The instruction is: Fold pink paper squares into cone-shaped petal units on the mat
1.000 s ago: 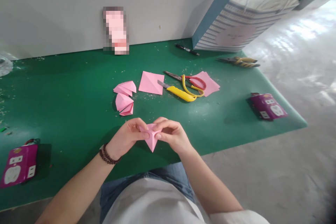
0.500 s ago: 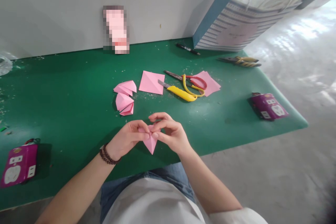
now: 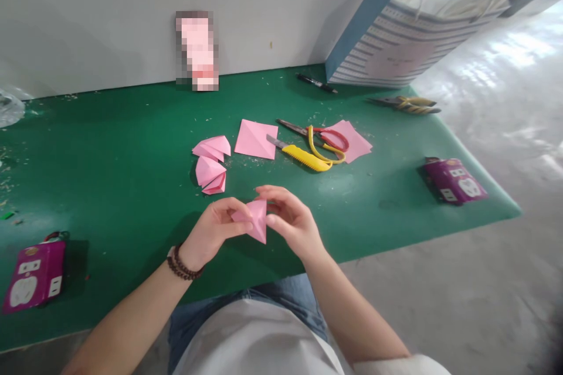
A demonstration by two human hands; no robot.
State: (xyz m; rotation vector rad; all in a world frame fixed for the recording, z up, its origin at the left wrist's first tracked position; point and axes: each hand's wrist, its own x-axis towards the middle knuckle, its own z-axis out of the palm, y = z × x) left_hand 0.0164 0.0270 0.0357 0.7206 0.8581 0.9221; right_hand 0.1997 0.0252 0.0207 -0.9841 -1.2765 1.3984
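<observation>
The left hand [image 3: 213, 231], a beaded bracelet [image 3: 185, 263] on its wrist, is curled and pinches the left side of a folded pink paper [image 3: 257, 218]. The right hand [image 3: 292, 222] is half open, its fingertips [image 3: 264, 189] at the paper's upper right edge; whether it grips, I cannot tell. The paper stands tilted between both hands, point down, above the green worktop [image 3: 109, 146].

Farther out, at 11 o'clock, lie folded pink pieces [image 3: 210, 167]. A flat pink square [image 3: 255, 139] sits at 12, and a yellow utility knife [image 3: 305, 158] at 1, beside red-and-yellow scissors [image 3: 328, 139] on a pink sheet [image 3: 354, 140]. Purple boxes lie at 3 [image 3: 453, 180] and 8 [image 3: 34, 272].
</observation>
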